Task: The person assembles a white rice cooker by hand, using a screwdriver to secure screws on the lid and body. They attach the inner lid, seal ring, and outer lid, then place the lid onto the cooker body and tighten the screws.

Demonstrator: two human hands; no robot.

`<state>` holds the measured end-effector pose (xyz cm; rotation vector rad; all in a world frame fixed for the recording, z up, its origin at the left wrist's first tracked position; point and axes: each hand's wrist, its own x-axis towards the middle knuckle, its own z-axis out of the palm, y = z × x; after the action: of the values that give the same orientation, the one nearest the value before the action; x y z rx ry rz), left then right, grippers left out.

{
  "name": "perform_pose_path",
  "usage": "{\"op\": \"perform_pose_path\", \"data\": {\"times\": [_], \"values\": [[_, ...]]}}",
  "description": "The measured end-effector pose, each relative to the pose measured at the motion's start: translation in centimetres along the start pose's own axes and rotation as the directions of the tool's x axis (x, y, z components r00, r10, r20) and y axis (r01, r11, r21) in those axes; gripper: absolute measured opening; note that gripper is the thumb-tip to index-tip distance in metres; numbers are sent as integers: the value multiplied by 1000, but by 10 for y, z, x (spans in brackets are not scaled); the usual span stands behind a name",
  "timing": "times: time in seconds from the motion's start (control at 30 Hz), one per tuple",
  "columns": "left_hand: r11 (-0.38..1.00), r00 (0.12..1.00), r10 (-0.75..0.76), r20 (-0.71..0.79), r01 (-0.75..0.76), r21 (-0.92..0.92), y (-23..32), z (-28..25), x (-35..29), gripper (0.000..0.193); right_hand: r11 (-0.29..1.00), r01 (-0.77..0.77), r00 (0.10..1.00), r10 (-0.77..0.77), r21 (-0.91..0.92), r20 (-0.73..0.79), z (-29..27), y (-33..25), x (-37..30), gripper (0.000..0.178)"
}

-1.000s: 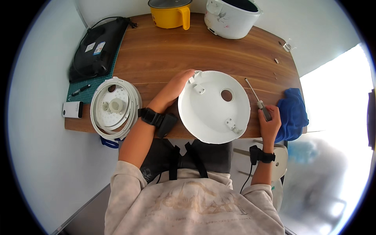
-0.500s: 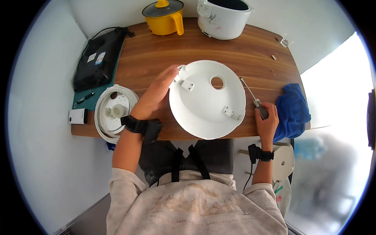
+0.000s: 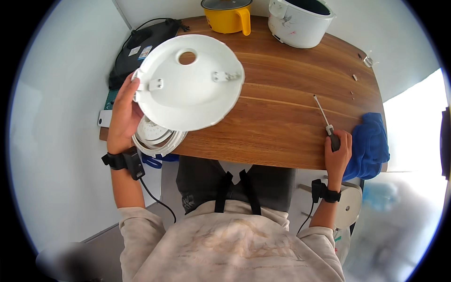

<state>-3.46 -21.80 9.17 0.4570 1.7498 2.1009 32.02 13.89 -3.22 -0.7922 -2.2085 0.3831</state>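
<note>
The left hand [image 3: 123, 115] grips the left rim of a round white plastic appliance cover [image 3: 197, 103], thumb over the inner face, holding it up over the left part of the wooden tabletop [image 3: 277, 117]. The cover's concave inner side faces the camera, its round hole toward the far edge of the surface, with one small bracket near the gripped rim and another on the right. Beneath it, partly hidden, a white ring-shaped plastic part [image 3: 159, 146] sits at the left end of the near edge.

The right hand [image 3: 338, 150] is closed around the dark handle of a slim screwdriver [image 3: 321, 110] near the surface's right near corner; the shaft points toward the far edge. Whether the tip touches the wood is unclear. Just beside that hand, a crumpled blue cloth [image 3: 371, 145] lies at the same corner.

Along the far edge stand a yellow pot [image 3: 225, 21] with a handle and a white rice cooker body [image 3: 298, 23]. A black appliance [image 3: 145, 54] lies toward the far left corner, partly behind the cover.
</note>
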Motion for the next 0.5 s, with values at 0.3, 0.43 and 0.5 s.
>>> {"op": "perform_pose_path", "data": {"times": [0.3,0.43,0.5], "values": [[993,941,-111,-320,96,-63,-13,-108,-25,46,1000,-25,1000,25,-7,4,2,0,-1,21],[991,938,-101,-333,64,-121,-22,-115,-17,45,1000,-23,1000,23,-14,5,2,1,-1,21],[986,952,-121,-279,84,-141,-24,-110,-3,44,1000,-14,1000,14,-17,4,1,1,-1,21]]}}
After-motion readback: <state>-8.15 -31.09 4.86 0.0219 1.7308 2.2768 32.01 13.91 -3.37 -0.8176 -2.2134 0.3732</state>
